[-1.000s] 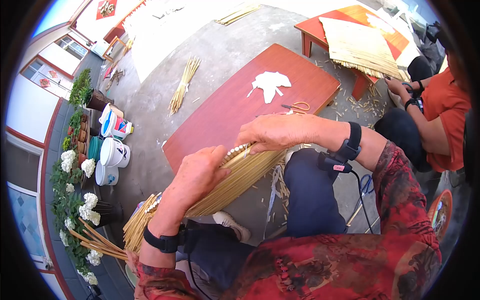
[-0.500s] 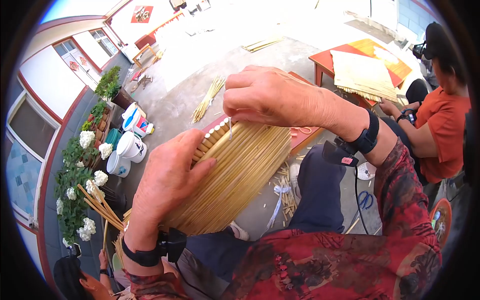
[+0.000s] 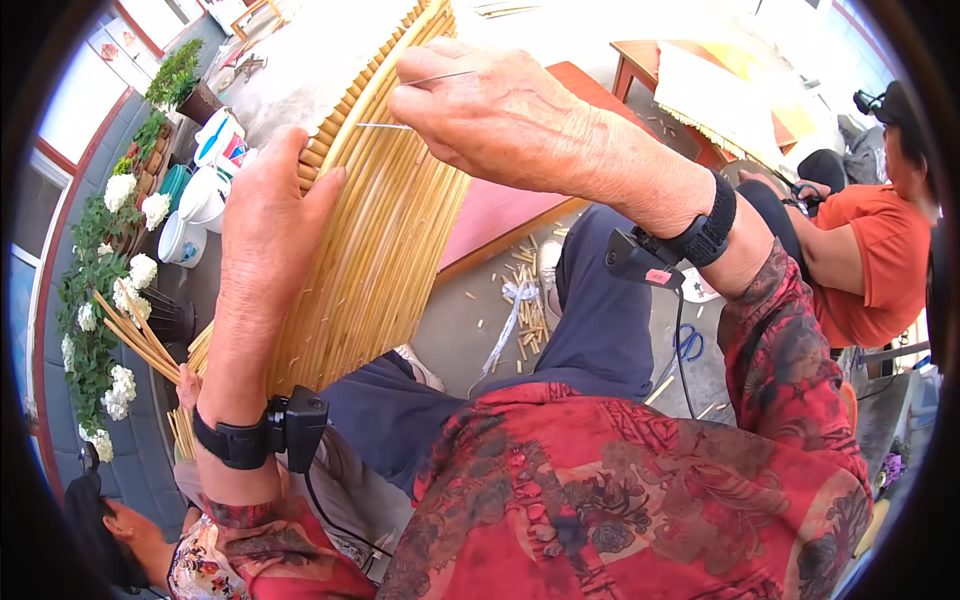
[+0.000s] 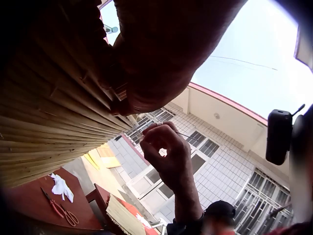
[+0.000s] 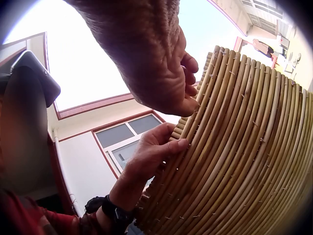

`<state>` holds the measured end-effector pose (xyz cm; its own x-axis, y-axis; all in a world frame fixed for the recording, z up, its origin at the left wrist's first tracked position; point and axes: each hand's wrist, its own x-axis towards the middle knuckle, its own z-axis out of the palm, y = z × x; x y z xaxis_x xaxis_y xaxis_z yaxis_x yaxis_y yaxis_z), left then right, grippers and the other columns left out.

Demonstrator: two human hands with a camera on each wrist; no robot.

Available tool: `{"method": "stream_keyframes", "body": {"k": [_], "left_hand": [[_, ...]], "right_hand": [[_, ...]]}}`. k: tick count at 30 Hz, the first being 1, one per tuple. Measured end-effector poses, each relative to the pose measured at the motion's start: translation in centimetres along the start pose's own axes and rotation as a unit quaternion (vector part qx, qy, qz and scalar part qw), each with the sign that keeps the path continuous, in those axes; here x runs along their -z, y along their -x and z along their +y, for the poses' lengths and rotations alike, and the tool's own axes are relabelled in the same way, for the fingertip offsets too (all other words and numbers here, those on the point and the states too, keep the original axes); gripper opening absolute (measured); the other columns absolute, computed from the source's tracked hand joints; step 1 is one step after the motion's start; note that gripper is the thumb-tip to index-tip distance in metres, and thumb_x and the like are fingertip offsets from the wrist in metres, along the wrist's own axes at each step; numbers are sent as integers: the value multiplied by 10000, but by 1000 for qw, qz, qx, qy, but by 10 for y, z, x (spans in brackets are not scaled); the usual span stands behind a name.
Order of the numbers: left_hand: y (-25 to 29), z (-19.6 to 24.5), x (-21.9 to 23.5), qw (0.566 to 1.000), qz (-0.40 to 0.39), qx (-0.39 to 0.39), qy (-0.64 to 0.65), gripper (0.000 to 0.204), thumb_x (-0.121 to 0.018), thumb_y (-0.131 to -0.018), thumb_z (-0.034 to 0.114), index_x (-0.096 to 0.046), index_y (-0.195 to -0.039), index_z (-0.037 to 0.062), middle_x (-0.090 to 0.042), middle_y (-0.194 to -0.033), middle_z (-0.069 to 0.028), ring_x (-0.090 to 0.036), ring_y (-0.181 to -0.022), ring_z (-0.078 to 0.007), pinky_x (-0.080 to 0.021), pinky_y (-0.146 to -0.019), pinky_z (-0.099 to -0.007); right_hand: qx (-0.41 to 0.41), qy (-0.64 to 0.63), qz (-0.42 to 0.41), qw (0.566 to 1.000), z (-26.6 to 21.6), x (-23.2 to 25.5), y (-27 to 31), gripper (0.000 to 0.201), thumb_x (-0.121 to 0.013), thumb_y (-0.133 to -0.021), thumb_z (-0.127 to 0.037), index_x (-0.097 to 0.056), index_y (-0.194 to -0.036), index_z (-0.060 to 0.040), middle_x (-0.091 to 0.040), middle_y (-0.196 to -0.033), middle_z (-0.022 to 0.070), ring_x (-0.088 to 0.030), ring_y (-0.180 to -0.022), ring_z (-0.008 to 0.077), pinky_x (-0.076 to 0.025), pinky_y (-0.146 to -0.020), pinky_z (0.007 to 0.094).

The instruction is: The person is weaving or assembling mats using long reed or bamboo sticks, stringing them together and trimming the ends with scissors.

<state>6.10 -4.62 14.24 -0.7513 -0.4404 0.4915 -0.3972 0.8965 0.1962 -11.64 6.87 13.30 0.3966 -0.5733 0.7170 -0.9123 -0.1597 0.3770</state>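
A stiff mat of straw-coloured stalks [image 3: 375, 230], stitched side by side, is held up tilted before the torso. My left hand [image 3: 270, 215] grips its border, thumb on the near face, beside a row of short stalk ends [image 3: 345, 110]. At the upper part of the same border, my right hand [image 3: 500, 110] pinches a thin needle [image 3: 440, 77], its fingers curled. A fine pale strand [image 3: 385, 126] runs from the mat to these fingers. Small stitches dot the stalks [image 5: 254, 122] in the right wrist view, where the right fingertips are right at the border.
Behind the mat stands a red table [image 3: 500, 225]; pliers [image 4: 55, 205] and scissors [image 4: 71, 218] lie on it. Cut stalk pieces [image 3: 525, 300] and blue-handled scissors [image 3: 688, 342] lie on the ground. People sit at right [image 3: 870, 240] and lower left [image 3: 125, 530]. Buckets [image 3: 205, 195] line the left.
The mat has been raised and tilted more upright, its border now pointing up and away. Both hands have shifted up and left with it, and the needle now shows at the right hand.
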Motion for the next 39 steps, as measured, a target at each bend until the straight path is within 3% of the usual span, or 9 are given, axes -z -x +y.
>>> {"method": "stream_keyframes", "body": {"k": [13, 20, 23, 25, 27, 31, 33, 37, 39], "left_hand": [[8, -48, -45, 990, -87, 105, 39, 303, -615, -763, 149, -503, -982, -28, -616, -851, -216, -603, -814, -359, -462, -705, -406], [13, -69, -44, 976, -108, 163, 96, 321, -596, -782, 119, -491, -1049, -27, -628, -873, -197, -620, -811, -311, -466, -732, -369], [21, -49, -45, 930, -122, 147, 315, 373, -580, -788, 67, -475, -1134, -24, -625, -923, -185, -616, -847, -255, -458, -765, -339], [22, -21, -42, 952, -160, 83, 248, 423, -555, -794, 42, -426, -1195, 15, -606, -924, -229, -593, -902, -376, -454, -776, -391], [19, -14, -45, 945, -172, 81, 266, 451, -549, -794, 37, -405, -1221, 30, -605, -941, -228, -588, -919, -375, -448, -789, -391], [19, -17, -50, 941, -169, 84, 281, 468, -550, -787, 35, -394, -1228, 13, -599, -972, -235, -579, -946, -379, -442, -807, -393], [14, -15, -50, 941, -166, 67, 286, 476, -551, -779, 33, -393, -1227, 6, -595, -989, -236, -575, -958, -379, -439, -814, -395], [1, -14, -47, 950, -205, 77, 224, 518, -559, -738, 27, -391, -1227, -3, -588, -1020, -234, -573, -981, -362, -438, -826, -396], [-5, -13, -46, 952, -214, 55, 213, 531, -564, -726, 27, -389, -1226, -5, -587, -1019, -234, -574, -981, -358, -439, -825, -395]], "right_hand": [[-249, -198, -281, 905, -40, -78, 32, 191, -589, -706, -107, -490, -818, 13, -576, -740, 183, -605, -650, 348, -478, -528, 427], [-217, -163, -345, 899, -10, -30, 87, 153, -573, -715, -81, -506, -818, 11, -591, -717, 169, -612, -644, 318, -467, -552, 422], [-242, -180, -389, 870, 5, 3, 110, 161, -568, -740, -78, -533, -871, 10, -614, -726, 160, -623, -618, 268, -472, -551, 398], [-248, -193, -437, 843, 6, 22, 107, 174, -568, -771, -96, -540, -910, 4, -615, -729, 150, -618, -592, 248, -469, -545, 390], [-427, -368, -423, 709, 7, 39, 90, 216, -569, -820, -137, -550, -996, -12, -602, -675, 121, -599, -531, 208, -470, -525, 352], [-510, -373, -349, 692, 2, 34, 83, 273, -581, -839, -169, -542, -1051, -2, -591, -648, 100, -570, -471, 186, -465, -511, 306], [-546, -470, -175, 672, -4, 10, 89, 292, -609, -820, -149, -520, -1054, 1, -594, -751, 114, -606, -578, 172, -471, -553, 265], [-398, -363, -27, 842, -43, -49, 71, 237, -617, -817, -89, -516, -1015, -7, -549, -949, 109, -574, -825, 128, -473, -700, 263], [-453, -449, -14, 770, -62, -85, 60, 238, -628, -811, -102, -519, -998, -2, -556, -916, 106, -578, -804, 141, -472, -687, 273]]}}
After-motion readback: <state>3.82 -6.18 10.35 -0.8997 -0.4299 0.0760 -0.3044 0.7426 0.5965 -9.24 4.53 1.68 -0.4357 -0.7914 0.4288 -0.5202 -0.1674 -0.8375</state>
